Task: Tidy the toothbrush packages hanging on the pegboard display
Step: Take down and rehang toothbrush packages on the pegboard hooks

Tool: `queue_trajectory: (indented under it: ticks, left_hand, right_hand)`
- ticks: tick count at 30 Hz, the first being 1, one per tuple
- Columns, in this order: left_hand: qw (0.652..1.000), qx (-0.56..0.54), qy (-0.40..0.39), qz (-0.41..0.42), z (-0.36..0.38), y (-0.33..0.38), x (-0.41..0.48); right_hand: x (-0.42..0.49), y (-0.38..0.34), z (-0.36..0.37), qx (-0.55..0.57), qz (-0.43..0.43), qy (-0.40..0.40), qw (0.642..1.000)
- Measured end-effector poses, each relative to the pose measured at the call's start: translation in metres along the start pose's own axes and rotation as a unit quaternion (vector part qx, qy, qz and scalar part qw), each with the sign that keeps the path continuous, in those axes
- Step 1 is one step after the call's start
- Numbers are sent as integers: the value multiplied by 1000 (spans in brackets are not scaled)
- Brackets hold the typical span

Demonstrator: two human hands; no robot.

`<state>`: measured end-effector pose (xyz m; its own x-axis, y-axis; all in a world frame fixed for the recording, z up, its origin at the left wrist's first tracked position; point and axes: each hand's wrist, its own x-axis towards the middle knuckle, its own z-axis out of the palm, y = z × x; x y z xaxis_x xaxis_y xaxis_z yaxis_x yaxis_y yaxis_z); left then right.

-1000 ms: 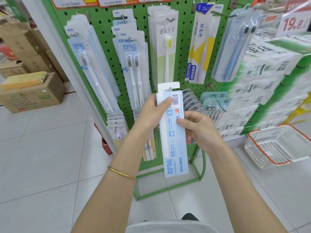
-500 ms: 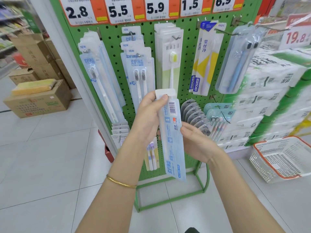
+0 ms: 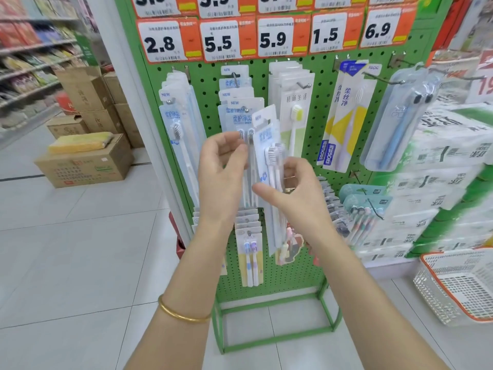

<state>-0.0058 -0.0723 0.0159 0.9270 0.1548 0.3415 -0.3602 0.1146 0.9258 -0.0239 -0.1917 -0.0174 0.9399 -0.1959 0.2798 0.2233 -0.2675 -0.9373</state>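
- Gripping a tilted toothbrush package [image 3: 266, 140], the right hand [image 3: 296, 190] is hovering before the pegboard [image 3: 321, 102].
- Left hand [image 3: 221, 172], loose-fingered and empty, is hiding hung packages [image 3: 234, 113].
- Basket [image 3: 458, 289] is sitting right.

Upper price tags [image 3: 160, 5] partly off-frame; toothbrush package [image 3: 265, 134] partly behind right hand [image 3: 296, 194].

A pale-blue twin toothbrush package [image 3: 266, 145] (front outward) tilts before the green pegboard [image 3: 320, 129].
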Motion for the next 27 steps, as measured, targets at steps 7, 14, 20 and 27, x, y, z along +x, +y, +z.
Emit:
queue_trajectory:
  ticks: [7,14,20,27]
  left_hand:
    - [997,39,19,68,-2,11,3]
    - [990,105,9,91,-1,7,8]
    - [980,176,-26,87,0,2,16]
    - [962,254,-44,88,0,4,27]
  right_hand:
    - [19,-9,31,-145,-32,80,986]
    - [25,-6,49,-192,-10,109,975]
    - [40,-7,62,-193,-9,121,974]
    - [62,-8,73,-173,-9,104,979]
